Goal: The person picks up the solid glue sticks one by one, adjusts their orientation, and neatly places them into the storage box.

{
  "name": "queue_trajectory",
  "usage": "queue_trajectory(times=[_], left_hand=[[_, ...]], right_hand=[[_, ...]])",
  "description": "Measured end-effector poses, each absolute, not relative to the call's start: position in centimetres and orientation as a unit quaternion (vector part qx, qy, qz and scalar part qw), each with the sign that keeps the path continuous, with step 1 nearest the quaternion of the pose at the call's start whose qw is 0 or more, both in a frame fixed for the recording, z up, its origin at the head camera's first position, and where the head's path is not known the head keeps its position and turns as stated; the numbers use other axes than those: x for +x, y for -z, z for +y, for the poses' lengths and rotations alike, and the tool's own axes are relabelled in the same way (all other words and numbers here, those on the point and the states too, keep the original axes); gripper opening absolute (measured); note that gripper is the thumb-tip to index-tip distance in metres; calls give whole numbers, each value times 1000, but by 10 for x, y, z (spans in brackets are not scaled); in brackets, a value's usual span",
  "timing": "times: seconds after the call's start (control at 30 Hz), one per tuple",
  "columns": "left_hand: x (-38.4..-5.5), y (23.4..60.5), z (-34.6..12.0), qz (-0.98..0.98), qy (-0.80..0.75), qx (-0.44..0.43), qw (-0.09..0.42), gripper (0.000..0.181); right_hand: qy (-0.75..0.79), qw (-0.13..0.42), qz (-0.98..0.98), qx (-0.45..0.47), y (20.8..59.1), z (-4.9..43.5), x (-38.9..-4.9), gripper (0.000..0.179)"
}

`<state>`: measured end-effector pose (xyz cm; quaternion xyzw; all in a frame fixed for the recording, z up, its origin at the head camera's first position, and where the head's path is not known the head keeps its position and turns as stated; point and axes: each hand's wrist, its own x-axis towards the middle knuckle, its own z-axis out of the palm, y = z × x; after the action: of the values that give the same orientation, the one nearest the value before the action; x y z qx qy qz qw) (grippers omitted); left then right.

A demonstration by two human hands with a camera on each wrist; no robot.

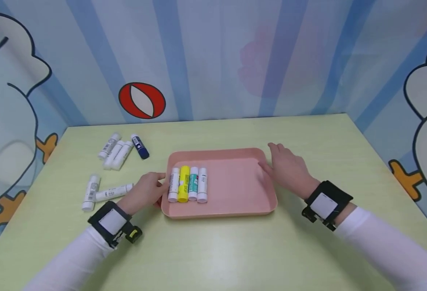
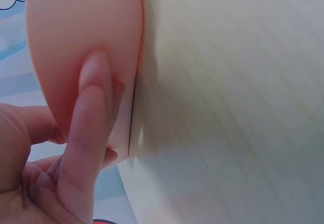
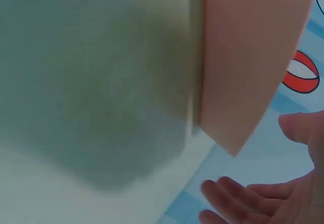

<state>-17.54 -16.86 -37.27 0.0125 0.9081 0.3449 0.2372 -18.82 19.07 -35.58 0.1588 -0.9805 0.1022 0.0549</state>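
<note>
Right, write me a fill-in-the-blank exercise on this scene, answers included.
The pink tray holds ____ tubes in a row.
In the head view, the second tube from the left in it is ____.
The ____ hand is nearer that row.
The dark blue tube lies on the ____.

Missing words: four; yellow; left; table.

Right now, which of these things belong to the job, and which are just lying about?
Part of the job, it seems:
pink tray
four tubes lying inside it
left hand, its fingers touching the tray
right hand, by the tray

Just lying about for now, I think:
dark blue tube
five white tubes, left of the tray
</note>
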Motion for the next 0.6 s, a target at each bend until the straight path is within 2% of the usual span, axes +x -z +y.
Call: queue_trajectory(times=[0.17, 0.3, 0.6], left_hand=[[-176, 373, -169, 909, -343, 20, 236, 51], [-175, 373, -169, 909, -345, 19, 233, 50], [-174, 372, -171, 908, -347, 22, 234, 49]], right_hand=[[-181, -69, -977, 95, 365, 197, -185, 70], [-239, -123, -960, 78, 371, 196, -184, 68], [-300, -144, -936, 112, 384, 188, -180, 22]])
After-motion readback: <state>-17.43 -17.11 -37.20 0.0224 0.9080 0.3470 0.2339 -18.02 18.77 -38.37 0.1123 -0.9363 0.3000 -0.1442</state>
